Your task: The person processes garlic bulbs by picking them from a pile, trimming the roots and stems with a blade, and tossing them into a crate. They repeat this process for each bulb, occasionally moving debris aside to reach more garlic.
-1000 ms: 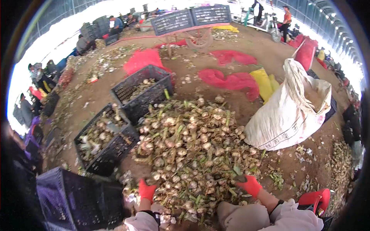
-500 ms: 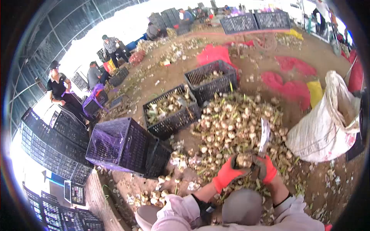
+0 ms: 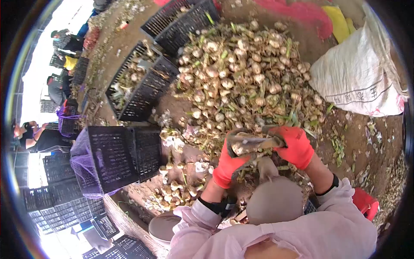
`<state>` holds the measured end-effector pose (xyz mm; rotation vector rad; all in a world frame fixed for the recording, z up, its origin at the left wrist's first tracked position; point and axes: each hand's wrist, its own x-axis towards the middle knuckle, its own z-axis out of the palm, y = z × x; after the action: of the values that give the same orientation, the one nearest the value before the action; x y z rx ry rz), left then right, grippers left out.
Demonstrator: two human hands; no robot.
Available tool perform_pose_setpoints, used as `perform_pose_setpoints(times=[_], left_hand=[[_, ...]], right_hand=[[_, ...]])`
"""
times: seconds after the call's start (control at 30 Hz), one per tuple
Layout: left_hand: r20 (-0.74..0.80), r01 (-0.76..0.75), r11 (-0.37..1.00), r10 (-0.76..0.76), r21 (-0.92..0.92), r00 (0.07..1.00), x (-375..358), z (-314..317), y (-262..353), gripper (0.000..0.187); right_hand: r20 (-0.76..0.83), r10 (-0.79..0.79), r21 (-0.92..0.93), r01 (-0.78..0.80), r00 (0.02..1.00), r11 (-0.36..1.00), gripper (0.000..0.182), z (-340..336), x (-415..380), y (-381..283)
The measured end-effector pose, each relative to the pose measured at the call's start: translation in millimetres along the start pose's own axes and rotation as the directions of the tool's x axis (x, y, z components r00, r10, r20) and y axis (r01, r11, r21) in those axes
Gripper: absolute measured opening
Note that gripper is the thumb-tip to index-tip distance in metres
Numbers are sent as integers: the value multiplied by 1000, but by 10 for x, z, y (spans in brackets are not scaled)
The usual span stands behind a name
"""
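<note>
My left hand (image 3: 230,163), in a red glove with a dark palm, is closed around a garlic bulb (image 3: 239,149). My right hand (image 3: 297,147), gloved alike, grips a knife (image 3: 252,140) by its handle. The blade lies crosswise at the bulb, pointing toward my left hand, and seems to touch it; the exact contact is partly hidden. Both hands are above my knees, at the near edge of a large heap of garlic (image 3: 241,77) with stalks and leaves. A smaller group of garlic bulbs (image 3: 176,192) lies on the ground to the left.
Black crates (image 3: 148,93) with garlic stand left of the heap. A crate in purple mesh (image 3: 110,159) is nearer on the left. A white woven sack (image 3: 355,75) stands at right. Stacked crates (image 3: 64,194) and several people (image 3: 36,136) are at far left.
My view has tilted down and turned. The knife, upright beside the bulb before, now lies across it. My left hand still holds the bulb.
</note>
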<state>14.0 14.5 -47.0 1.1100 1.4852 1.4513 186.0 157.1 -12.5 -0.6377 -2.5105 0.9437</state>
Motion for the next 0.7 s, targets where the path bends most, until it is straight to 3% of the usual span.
perform_pose_setpoints(times=[0.03,0.1,0.17,0.2,0.23,0.33,0.43,0.47,0.57,0.63,0.67,0.7], left_hand=[[133,-215,905,178,367,975,61,-29,-115,68],[206,-193,828,95,526,974,37,36,-284,62],[48,82,993,-86,81,995,38,140,-210,61],[2,199,966,-202,-164,979,55,182,-136,61],[-7,198,958,-204,-209,979,52,215,-141,62],[24,162,987,-162,8,987,-11,253,-289,63],[42,266,957,-263,-112,964,49,281,-141,61],[36,239,970,-237,-35,971,35,301,-160,59],[38,179,974,-186,139,982,-39,372,-239,56],[57,176,967,-189,184,980,-93,411,-322,55],[83,236,972,-235,-4,968,-130,404,-231,55],[119,293,937,-274,-191,954,-182,362,-53,55]], right_hand=[[98,62,30,-65,993,997,38,-9,-7,-14],[230,76,-69,-61,970,996,35,7,-20,-11],[283,81,-89,-58,956,994,35,47,-30,8],[296,97,-103,-69,950,992,35,66,-32,22],[308,111,-117,-79,945,990,35,84,-28,37],[341,119,-124,-81,932,989,36,98,-51,58],[364,113,-120,-73,924,990,37,124,-126,118],[370,112,-119,-72,922,990,37,146,-160,140],[335,157,-67,-143,929,987,38,243,-271,293],[235,94,-44,-86,967,995,41,311,-380,392],[183,59,-37,-53,981,998,42,357,-450,490],[337,302,-244,-227,892,943,40,394,-658,1026]])
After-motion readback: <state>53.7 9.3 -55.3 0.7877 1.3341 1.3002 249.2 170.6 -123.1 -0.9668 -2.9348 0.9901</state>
